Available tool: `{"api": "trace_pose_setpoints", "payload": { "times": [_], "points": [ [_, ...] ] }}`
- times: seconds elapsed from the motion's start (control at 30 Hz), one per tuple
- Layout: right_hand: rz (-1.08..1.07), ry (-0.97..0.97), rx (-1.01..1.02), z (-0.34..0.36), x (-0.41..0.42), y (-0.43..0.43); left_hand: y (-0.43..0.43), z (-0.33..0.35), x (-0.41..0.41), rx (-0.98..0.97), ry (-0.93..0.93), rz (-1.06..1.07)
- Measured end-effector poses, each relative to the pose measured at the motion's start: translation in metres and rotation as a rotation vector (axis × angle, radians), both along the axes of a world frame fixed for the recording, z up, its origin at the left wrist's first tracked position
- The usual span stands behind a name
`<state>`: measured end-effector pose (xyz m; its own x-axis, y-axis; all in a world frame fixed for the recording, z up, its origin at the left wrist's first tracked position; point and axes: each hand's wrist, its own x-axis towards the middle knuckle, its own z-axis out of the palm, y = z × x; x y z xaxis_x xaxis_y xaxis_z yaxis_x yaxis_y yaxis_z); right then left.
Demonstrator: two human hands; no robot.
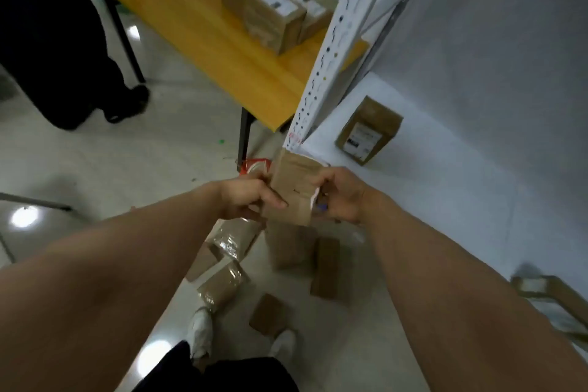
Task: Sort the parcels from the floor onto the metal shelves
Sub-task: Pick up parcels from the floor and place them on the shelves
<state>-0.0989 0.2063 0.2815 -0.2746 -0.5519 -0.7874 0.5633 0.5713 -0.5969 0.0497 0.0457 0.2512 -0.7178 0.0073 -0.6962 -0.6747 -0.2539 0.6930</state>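
I hold a small brown cardboard parcel (pixel 294 189) in front of me, just off the corner of the white metal shelf (pixel 429 175). My left hand (pixel 251 197) grips its left edge and my right hand (pixel 342 194) grips its right edge, where a white label shows. One brown parcel with a label (pixel 367 130) stands on the shelf board. Several brown parcels (pixel 324 267) lie on the floor below my hands, some wrapped in clear tape (pixel 224 285).
The shelf's perforated white upright (pixel 327 51) rises beside a yellow table (pixel 197 22) stacked with several labelled boxes (pixel 273 19). Another person in dark clothes (pixel 63 41) stands at the left. My white shoes (pixel 202 331) are among the floor parcels. A flat box (pixel 553 299) lies on the lower right shelf.
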Motion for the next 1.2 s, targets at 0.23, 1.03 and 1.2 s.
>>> {"api": "trace_pose_setpoints", "payload": {
  "times": [0.23, 1.03, 1.2],
  "points": [
    [0.022, 0.124, 0.094, 0.092, 0.003, -0.017, -0.033, 0.075, -0.001, -0.846, 0.232, -0.144],
    [0.107, 0.451, -0.186, 0.207, 0.030, -0.007, -0.071, 0.170, -0.003, 0.181, 0.311, 0.139],
    [0.019, 0.496, -0.155, 0.215, 0.025, -0.007, -0.079, 0.185, -0.008, -0.044, 0.366, -0.019]
  ]
}}
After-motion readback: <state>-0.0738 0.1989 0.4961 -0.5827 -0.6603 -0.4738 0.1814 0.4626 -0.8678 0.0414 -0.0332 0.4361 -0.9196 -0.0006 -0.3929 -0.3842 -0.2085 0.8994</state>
